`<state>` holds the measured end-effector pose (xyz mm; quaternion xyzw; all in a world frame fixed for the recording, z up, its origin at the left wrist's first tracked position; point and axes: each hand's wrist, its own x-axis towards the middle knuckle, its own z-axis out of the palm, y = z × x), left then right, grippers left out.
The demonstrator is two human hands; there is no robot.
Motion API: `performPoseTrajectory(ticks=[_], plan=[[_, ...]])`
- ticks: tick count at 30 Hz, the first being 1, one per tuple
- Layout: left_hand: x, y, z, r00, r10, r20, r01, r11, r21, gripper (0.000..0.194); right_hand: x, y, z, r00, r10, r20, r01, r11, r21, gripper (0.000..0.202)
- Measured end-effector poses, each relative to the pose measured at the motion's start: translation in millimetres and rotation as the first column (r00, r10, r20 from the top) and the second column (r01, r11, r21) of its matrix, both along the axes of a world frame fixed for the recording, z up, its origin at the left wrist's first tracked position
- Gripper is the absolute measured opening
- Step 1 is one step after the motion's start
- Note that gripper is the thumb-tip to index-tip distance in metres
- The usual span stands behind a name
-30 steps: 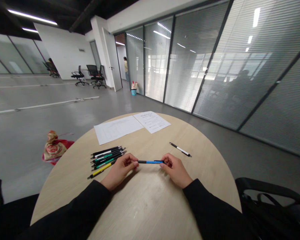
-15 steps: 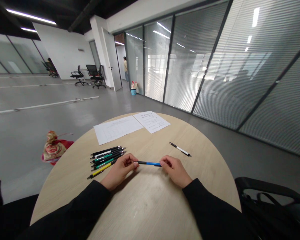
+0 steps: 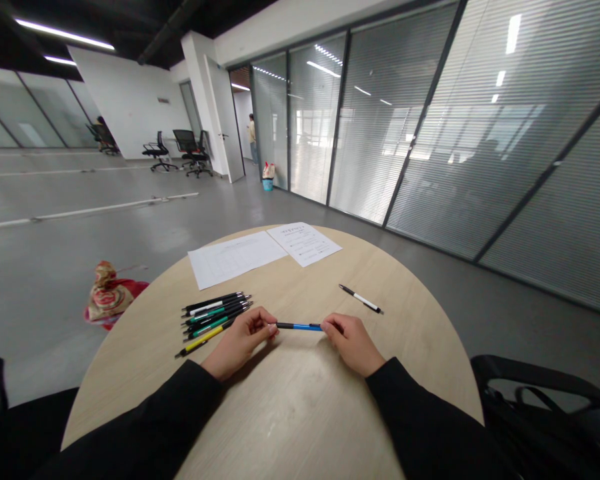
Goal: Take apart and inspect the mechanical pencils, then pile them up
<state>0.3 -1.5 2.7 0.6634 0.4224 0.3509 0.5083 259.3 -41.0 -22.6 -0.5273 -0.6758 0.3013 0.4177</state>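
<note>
over the middle of the round bench [image 3: 300,413], its top pale, smooth and faintly wood-grained, a slender blue pen [image 3: 303,327] lies nearly level between two hands, its shiny barrel running into a dark grip section. the left hand [image 3: 243,341] has its fingers pinched on the grip end; those of the right hand [image 3: 351,341] are closed on the clip end, hiding its tip. beside the left hand is a row of slim pens [image 3: 215,315] with black, white and green parts, a glossy yellow pen [image 3: 203,341] nearest the person. a white-and-black pen [image 3: 361,299] lies alone beyond the right hand, and two flat, thin printed sheets [image 3: 237,257] rest at the far edge. compared with half a second ago, the blue pen's dark clip has turned from its near side to its upper side; the row of pens has stayed put.
</note>
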Motion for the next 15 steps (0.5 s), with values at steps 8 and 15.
performPoseTrajectory(ticks=[8, 15], plan=[[-0.2, -0.7, 1.0, 0.999, -0.009, 0.049, 0.010, 1.000, -0.023, 0.029, -0.1, -0.3, 0.8, 0.999, 0.031, 0.022, -0.030, 0.999, -0.041, 0.035], [1.0, 3.9, -5.9, 0.976, 0.128, 0.175, -0.111, 0.988, -0.106, 0.033, -6.9, -6.3, 2.5, 0.983, 0.165, 0.079, -0.159, 0.984, -0.079, 0.019]])
